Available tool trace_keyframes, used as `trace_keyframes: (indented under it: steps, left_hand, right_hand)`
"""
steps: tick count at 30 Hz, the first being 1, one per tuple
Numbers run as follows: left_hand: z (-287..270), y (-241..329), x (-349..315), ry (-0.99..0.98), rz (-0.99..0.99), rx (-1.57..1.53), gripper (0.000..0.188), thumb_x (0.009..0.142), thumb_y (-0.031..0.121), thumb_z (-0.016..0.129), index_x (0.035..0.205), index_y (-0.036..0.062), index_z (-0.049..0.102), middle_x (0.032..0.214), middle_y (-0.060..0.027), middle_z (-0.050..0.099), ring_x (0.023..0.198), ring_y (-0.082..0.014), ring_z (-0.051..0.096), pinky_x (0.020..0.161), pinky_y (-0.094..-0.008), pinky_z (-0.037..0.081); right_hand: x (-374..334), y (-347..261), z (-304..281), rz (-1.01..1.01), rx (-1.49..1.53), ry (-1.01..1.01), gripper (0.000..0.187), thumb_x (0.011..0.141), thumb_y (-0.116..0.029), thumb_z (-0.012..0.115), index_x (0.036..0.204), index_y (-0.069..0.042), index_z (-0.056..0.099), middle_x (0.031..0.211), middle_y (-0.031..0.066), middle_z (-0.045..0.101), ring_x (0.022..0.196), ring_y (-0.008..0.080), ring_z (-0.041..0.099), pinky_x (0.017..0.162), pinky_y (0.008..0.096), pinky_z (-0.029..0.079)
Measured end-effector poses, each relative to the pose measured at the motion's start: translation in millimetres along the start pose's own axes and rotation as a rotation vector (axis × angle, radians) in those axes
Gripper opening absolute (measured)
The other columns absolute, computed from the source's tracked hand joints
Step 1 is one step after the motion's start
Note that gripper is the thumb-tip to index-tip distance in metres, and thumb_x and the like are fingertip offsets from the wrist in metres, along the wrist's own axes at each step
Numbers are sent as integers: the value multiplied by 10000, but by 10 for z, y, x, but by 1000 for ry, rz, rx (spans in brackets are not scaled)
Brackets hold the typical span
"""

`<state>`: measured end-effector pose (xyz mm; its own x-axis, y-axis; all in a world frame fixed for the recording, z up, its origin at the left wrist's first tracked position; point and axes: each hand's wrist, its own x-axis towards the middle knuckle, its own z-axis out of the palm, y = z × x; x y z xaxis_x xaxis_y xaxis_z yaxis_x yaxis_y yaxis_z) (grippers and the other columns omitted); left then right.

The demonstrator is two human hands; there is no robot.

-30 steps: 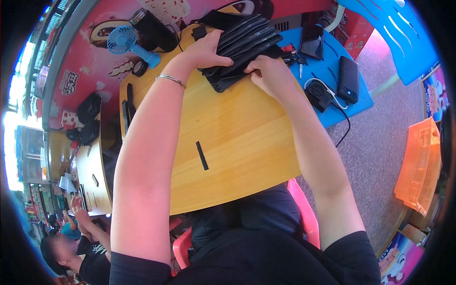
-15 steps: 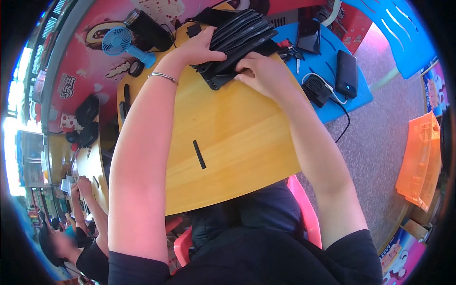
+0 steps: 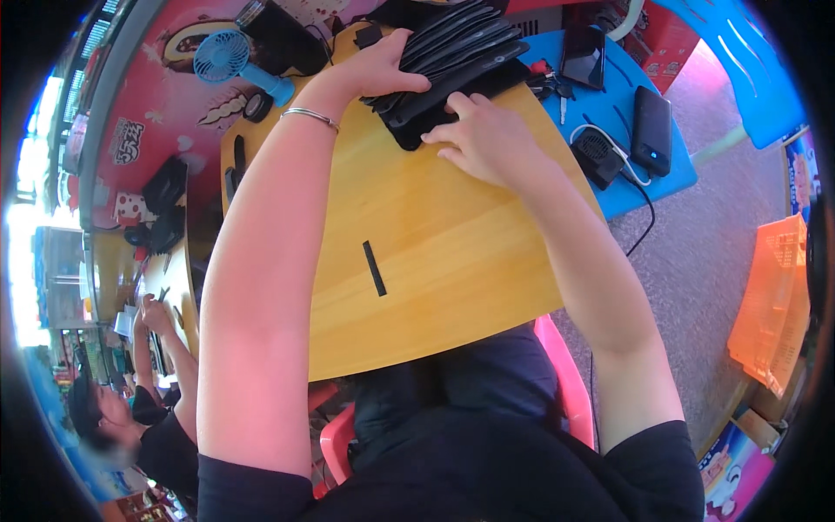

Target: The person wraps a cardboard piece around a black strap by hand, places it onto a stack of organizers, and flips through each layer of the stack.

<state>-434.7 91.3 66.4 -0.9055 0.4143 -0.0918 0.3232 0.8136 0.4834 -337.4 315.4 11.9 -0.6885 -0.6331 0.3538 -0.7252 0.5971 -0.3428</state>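
A fanned stack of flat black pieces [image 3: 461,42], leather-like and overlapping, lies at the far edge of the wooden table; their exact kind I cannot tell. My left hand [image 3: 383,68], with a metal bangle at its wrist, grips the left side of the stack, thumb on top. At the stack's near right edge is my right hand [image 3: 491,135], its fingers bent and apart, the fingertips by the lowest black piece [image 3: 417,126]. A short black strip [image 3: 374,268] lies alone on the table [image 3: 444,261], well away from both hands.
Beyond my left hand stand a blue handheld fan [image 3: 252,74] and a black cylinder [image 3: 283,39]. A blue stool [image 3: 626,196] on the right bears a phone [image 3: 583,56], keys, a power bank [image 3: 651,130] and a cable. An orange crate [image 3: 770,304] stands far right; another person [image 3: 156,444] works at left.
My right hand's fingers have spread apart at the stack's near edge. My left hand keeps its hold. The whole view has shifted slightly, moving the table and stack up and right in the picture.
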Motion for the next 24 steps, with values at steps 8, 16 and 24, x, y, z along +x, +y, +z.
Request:
trace_keyframes:
  steps: [8, 16, 24]
  left_hand:
    - [-39, -1, -10, -28, 3, 10, 871, 774, 190, 766, 1469, 17, 270, 1350, -145, 517, 1227, -206, 513, 1067, -318, 398]
    - [-46, 108, -32, -21, -24, 103, 894, 775, 222, 766, 1469, -13, 254, 1362, -164, 502, 1249, -218, 497, 1069, -304, 391]
    - [-60, 174, -66, -24, -46, 110, 928, 769, 243, 770, 1473, -36, 233, 1365, -179, 497, 1264, -228, 489, 1078, -304, 378]
  right_hand:
    - [114, 111, 128, 91, 271, 175, 270, 854, -199, 675, 1109, -191, 589, 942, 86, 642, 895, 315, 647, 733, 439, 520]
    - [182, 220, 254, 242, 383, 335, 190, 890, -223, 636, 1076, -187, 634, 749, 100, 680, 748, 321, 666, 652, 443, 513]
    - [210, 224, 284, 335, 412, 353, 126, 862, -247, 667, 966, -188, 705, 769, 71, 701, 738, 289, 674, 637, 403, 514]
